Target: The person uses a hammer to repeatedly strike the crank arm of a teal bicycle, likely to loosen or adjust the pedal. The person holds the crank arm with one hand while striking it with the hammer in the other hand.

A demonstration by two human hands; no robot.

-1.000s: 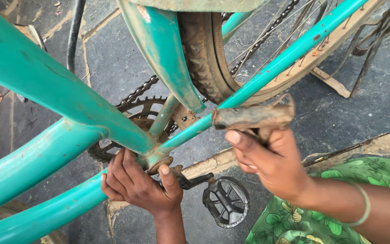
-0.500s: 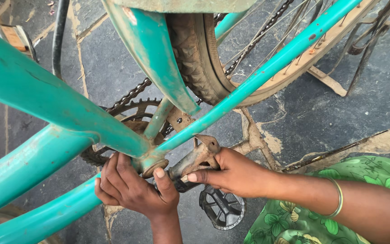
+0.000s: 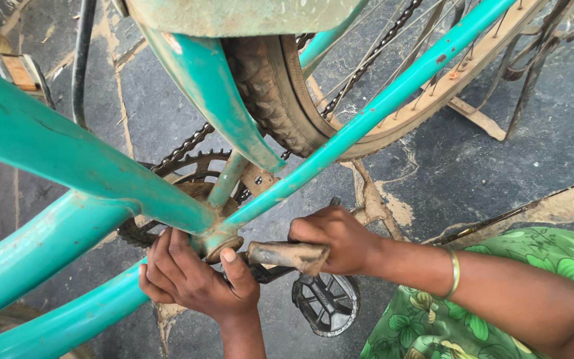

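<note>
A teal bicycle frame (image 3: 68, 166) fills the view. My left hand (image 3: 191, 279) cups the bottom bracket (image 3: 219, 244) where the tubes meet, thumb pressed beside its end. My right hand (image 3: 340, 239) grips a rusty brown hammer (image 3: 287, 256), whose head lies level and points at the bracket's end, close to my left thumb. The dark crank arm (image 3: 268, 274) runs under the hammer to a black pedal (image 3: 327, 302). A gold bangle (image 3: 455, 272) sits on my right wrist.
The chainring and chain (image 3: 187, 163) lie behind the bracket. A worn rear tyre (image 3: 280, 100) and a teal mudguard (image 3: 200, 73) stand above. Green patterned cloth (image 3: 499, 326) covers my lap at lower right. Cracked dark paving (image 3: 539, 153) lies underneath. Another pedal (image 3: 18, 70) shows at upper left.
My right hand has swung the hammer down from beside the chainstay to the bottom bracket end. My left hand has stayed wrapped on the bracket.
</note>
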